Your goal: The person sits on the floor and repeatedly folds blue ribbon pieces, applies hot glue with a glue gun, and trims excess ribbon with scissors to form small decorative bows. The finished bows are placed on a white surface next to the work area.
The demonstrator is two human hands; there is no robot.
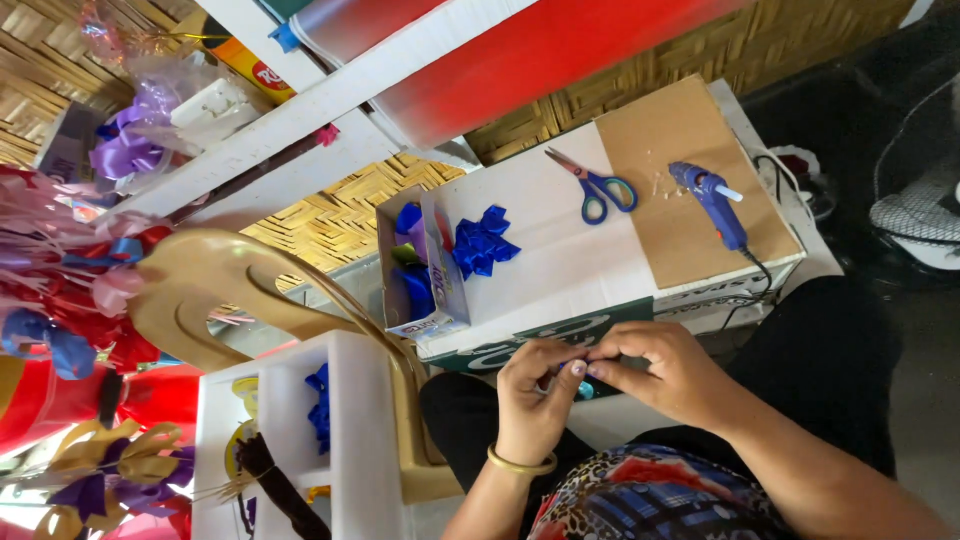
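Bright, even daylight; white cardboard-box worktop (560,260) near blown out at centre. Soft, faint shadows. Red panel (560,50) at 12 o'clock smeared, blurred. Dark, murky floor at 3 o'clock. Mild softness toward frame edges.

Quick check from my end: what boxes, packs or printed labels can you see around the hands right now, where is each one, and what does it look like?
Large cardboard carton: serves as the work surface ahead of both hands, white top, green and white printed side.
Small open box: on the carton's left part, white with red and blue print, blue ribbon pieces inside.
Yellow pack with red label: upper left on the white shelf, partly hidden.
Brown cardboard sheet: on the carton's right part, plain, under the blue glue gun.
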